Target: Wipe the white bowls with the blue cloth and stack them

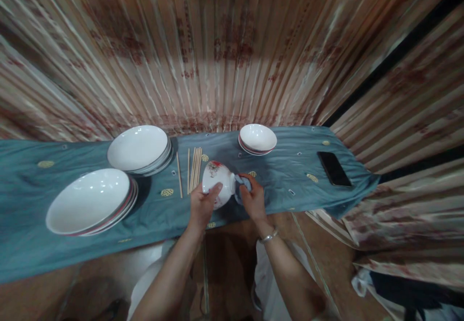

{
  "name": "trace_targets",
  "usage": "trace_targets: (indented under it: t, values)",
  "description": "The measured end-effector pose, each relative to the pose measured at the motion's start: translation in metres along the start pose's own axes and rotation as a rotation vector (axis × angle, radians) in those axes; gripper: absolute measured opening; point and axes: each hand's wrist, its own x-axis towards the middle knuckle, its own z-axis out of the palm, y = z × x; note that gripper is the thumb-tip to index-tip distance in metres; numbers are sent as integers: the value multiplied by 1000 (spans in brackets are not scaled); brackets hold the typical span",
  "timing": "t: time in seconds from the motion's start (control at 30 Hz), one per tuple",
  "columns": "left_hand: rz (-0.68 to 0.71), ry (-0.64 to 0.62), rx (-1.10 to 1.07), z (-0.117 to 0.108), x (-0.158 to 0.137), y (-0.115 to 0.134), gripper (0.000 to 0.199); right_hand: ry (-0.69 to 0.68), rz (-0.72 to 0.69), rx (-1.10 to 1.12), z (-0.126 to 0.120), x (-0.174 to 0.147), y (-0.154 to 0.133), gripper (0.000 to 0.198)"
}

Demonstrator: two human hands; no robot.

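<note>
- a pleated curtain [217,69] with reddish patterns stood behind everything.
- the table [290,185] was before it, blue-green on top, with small yellow ovals.
- on the left of the table there was a near stack of dishes [89,195], white inside, tilted a little.
- just behind it was a far stack of dishes [139,147], also white.
- a stack of small bowls [258,137] stood near the back edge, right of the middle.
- the white bowl [226,188] with red flowers was lifted over the front part of the table, turned on its side, its mouth to the left.
- the left hand [203,204] was closed around its side, thumb on the outer wall.
- the right hand [254,197] was closed on a grey-blue cloth [242,181], which touched the bowl's foot.
- a black phone [334,168] lay far to the right.
- light wooden chopsticks [196,168] lay left of the bowl, one of them apart.
- a bracelet [268,237] was on the right wrist.
</note>
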Motion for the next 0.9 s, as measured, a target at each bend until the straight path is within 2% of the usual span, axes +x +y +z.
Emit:
trace_targets:
  t: [0.13, 0.3, 0.4, 0.5, 0.63, 0.9]
  values:
    - [200, -150, 310, 2, -6, -6, 32, 32, -13, -8, -7, 2, -5, 39]
    - [589, -363, 729, -2, -5, -17, 14, 62, 5, -64, -17, 5, -8, 41]
    - [733, -463, 947, -3, -6, -24, 11, 63, 32, -83, -23, 6, -12, 38]
    - [741, -533, 1112, -3, -10, -27, 13, 50, 46, -46, -28, 9, -14, 33]
    - [686, -598, 1252, -1, -16, -23, 16, -28, 50, 24, -34, 12, -10, 40]
    - [643, -679, 1312, 5, -23, -14, 15, -202, 155, 75, -50, 15, -6, 42]
